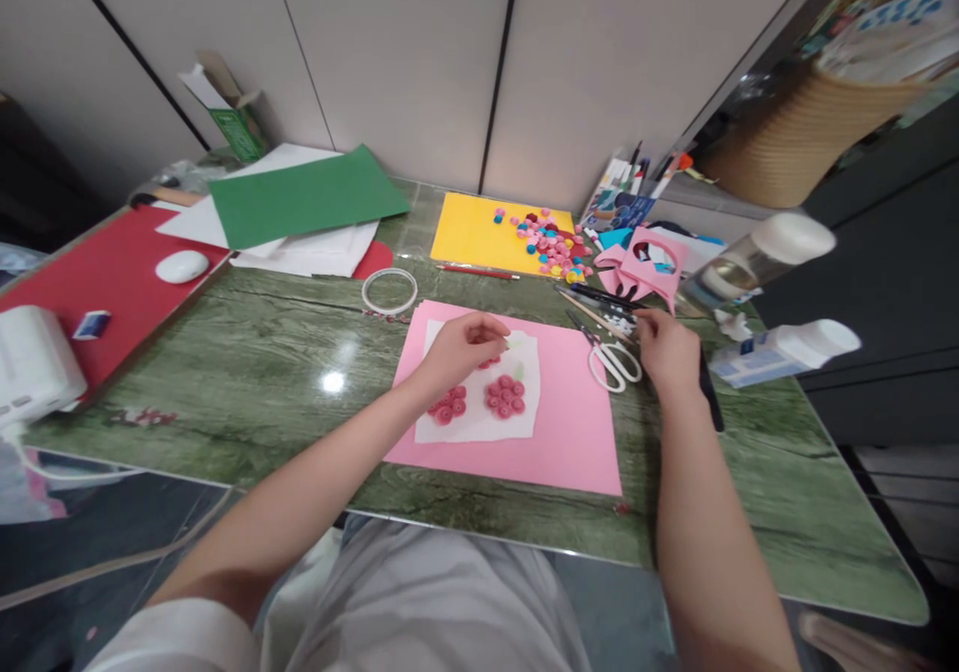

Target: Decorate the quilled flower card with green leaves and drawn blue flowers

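Note:
My left hand hovers over a white paper sheet, its thumb and fingertips brought together. What they hold, if anything, is too small to make out. Pink rolled-paper flowers sit on that sheet, one partly covered by the hand. Beneath it lies a larger pink sheet. My right hand is closed at the table's right side, fingertips beside dark pen-like tools; whatever is in it is hidden. White-handled scissors lie just left of this hand. A dark flat object shows behind the wrist.
Small coloured paper rolls are heaped on a yellow sheet. A tape roll and a red pencil lie near. Bottles stand right; green paper and a red board lie left.

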The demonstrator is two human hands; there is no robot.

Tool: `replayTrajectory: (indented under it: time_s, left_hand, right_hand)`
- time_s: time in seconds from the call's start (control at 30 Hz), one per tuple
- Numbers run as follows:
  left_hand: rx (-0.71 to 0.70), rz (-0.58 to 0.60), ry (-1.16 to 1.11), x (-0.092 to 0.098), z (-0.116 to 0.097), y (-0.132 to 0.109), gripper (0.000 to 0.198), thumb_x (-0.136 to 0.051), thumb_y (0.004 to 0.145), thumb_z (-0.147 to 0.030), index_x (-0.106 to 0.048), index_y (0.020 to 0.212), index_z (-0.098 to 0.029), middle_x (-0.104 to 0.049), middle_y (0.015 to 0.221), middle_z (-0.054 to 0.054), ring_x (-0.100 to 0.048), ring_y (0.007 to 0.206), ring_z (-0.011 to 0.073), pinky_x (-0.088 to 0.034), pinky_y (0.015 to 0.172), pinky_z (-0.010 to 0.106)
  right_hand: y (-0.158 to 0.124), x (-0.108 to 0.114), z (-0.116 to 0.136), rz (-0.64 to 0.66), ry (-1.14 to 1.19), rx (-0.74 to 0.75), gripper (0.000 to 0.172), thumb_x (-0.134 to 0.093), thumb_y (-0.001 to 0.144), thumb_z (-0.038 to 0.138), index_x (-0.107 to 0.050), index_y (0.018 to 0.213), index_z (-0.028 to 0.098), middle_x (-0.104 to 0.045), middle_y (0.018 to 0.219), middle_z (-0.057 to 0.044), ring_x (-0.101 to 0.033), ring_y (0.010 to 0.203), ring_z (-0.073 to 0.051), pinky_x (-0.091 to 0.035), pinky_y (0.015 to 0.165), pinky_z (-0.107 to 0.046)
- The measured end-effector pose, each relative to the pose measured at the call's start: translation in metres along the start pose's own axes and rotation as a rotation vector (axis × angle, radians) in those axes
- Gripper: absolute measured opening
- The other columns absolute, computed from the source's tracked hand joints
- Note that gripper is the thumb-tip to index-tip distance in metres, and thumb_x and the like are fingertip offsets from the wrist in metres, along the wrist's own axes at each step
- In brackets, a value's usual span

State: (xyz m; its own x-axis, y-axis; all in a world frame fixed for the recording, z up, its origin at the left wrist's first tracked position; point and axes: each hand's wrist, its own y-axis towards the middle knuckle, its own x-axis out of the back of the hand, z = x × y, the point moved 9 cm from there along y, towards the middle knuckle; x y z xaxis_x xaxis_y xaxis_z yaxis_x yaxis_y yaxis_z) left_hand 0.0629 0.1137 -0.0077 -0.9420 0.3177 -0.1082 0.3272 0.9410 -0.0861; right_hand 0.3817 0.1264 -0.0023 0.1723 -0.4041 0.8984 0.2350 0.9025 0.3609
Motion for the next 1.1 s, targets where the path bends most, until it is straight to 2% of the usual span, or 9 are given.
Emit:
replayTrajectory:
  time_s: [0.1, 0.37, 0.57, 0.63, 0.67, 0.77, 0.87, 0.97, 1.1]
  left_hand:
    - [-0.002, -0.003, -0.002, 0.001, 0.001, 0.0, 0.016, -0.064, 0.066, -0.017, -0.06, 0.08, -0.014, -0.061, 0.067, 0.001, -0.055, 0.057, 0.0077, -0.043, 0.056, 0.022]
    - [0.004, -0.004, -0.013, 0.001, 0.0, -0.001, 0.016, -0.063, 0.065, -0.015, -0.059, 0.08, -0.013, -0.061, 0.066, 0.001, -0.055, 0.057, 0.0079, -0.044, 0.056, 0.022]
    - [0.014, -0.003, -0.026, 0.0, -0.002, -0.002, 0.016, -0.064, 0.065, -0.016, -0.059, 0.08, -0.013, -0.061, 0.067, 0.001, -0.056, 0.06, 0.0089, -0.044, 0.057, 0.022]
    - [0.018, 0.001, -0.03, -0.001, -0.003, -0.003, 0.015, -0.064, 0.066, -0.017, -0.059, 0.08, -0.014, -0.06, 0.067, 0.0, -0.057, 0.062, 0.0093, -0.043, 0.057, 0.022]
    - [0.022, 0.005, -0.03, -0.002, -0.003, -0.003, 0.015, -0.064, 0.066, -0.017, -0.059, 0.08, -0.014, -0.06, 0.067, 0.0, -0.057, 0.062, 0.0094, -0.043, 0.057, 0.022]
    - [0.023, 0.012, -0.02, -0.004, -0.003, -0.004, 0.014, -0.064, 0.066, -0.017, -0.059, 0.079, -0.014, -0.06, 0.068, 0.0, -0.057, 0.062, 0.0094, -0.043, 0.057, 0.022]
    - [0.013, 0.017, -0.01, -0.004, -0.003, -0.003, 0.015, -0.064, 0.066, -0.017, -0.059, 0.079, -0.014, -0.06, 0.068, 0.0, -0.057, 0.062, 0.0099, -0.043, 0.058, 0.023]
    - [0.005, 0.035, -0.009, -0.005, -0.002, -0.003, 0.015, -0.063, 0.066, -0.016, -0.059, 0.08, -0.014, -0.06, 0.068, 0.0, -0.058, 0.064, 0.0109, -0.044, 0.061, 0.024]
    - [-0.011, 0.043, 0.016, -0.006, -0.002, -0.003, 0.014, -0.063, 0.065, -0.016, -0.06, 0.079, -0.014, -0.061, 0.072, 0.001, -0.058, 0.068, 0.0116, -0.044, 0.063, 0.025]
  right_hand:
    - [0.001, -0.004, -0.002, 0.053, 0.097, -0.001, 0.037, -0.038, 0.08, 0.02, -0.06, 0.111, 0.019, -0.068, 0.073, -0.005, -0.062, 0.07, -0.021, -0.043, 0.066, -0.031]
    - [0.002, -0.01, -0.004, 0.101, 0.078, 0.073, 0.054, -0.04, 0.075, 0.009, -0.046, 0.126, 0.024, -0.07, 0.095, -0.003, -0.061, 0.091, -0.023, -0.045, 0.073, -0.035]
    - [0.004, 0.0, -0.004, 0.023, 0.25, -0.007, 0.042, -0.05, 0.077, 0.028, -0.054, 0.118, 0.018, -0.069, 0.092, -0.008, -0.061, 0.08, -0.022, -0.045, 0.076, -0.038]
    - [0.001, 0.0, 0.012, 0.048, 0.444, -0.066, 0.039, -0.052, 0.078, 0.037, -0.058, 0.111, 0.017, -0.068, 0.088, -0.009, -0.061, 0.077, -0.021, -0.046, 0.075, -0.037]
    - [-0.003, -0.004, 0.027, 0.112, 0.577, -0.081, 0.039, -0.051, 0.079, 0.04, -0.059, 0.109, 0.016, -0.067, 0.087, -0.009, -0.061, 0.076, -0.02, -0.046, 0.073, -0.036]
    - [-0.024, -0.013, 0.093, 0.386, 0.872, -0.023, 0.034, -0.053, 0.079, 0.044, -0.063, 0.099, 0.018, -0.066, 0.087, -0.007, -0.06, 0.077, -0.018, -0.046, 0.073, -0.032]
    - [-0.05, -0.012, 0.149, 0.591, 0.972, 0.07, 0.027, -0.057, 0.078, 0.042, -0.065, 0.087, 0.019, -0.065, 0.086, -0.005, -0.058, 0.079, -0.016, -0.045, 0.073, -0.029]
    - [-0.062, -0.007, 0.167, 0.622, 1.039, 0.053, 0.02, -0.06, 0.075, 0.037, -0.064, 0.079, 0.018, -0.062, 0.076, -0.002, -0.056, 0.073, -0.014, -0.043, 0.069, -0.027]
    - [-0.063, -0.004, 0.164, 0.608, 1.072, 0.0, 0.014, -0.063, 0.072, 0.031, -0.063, 0.074, 0.017, -0.058, 0.069, 0.001, -0.052, 0.067, -0.012, -0.04, 0.065, -0.025]
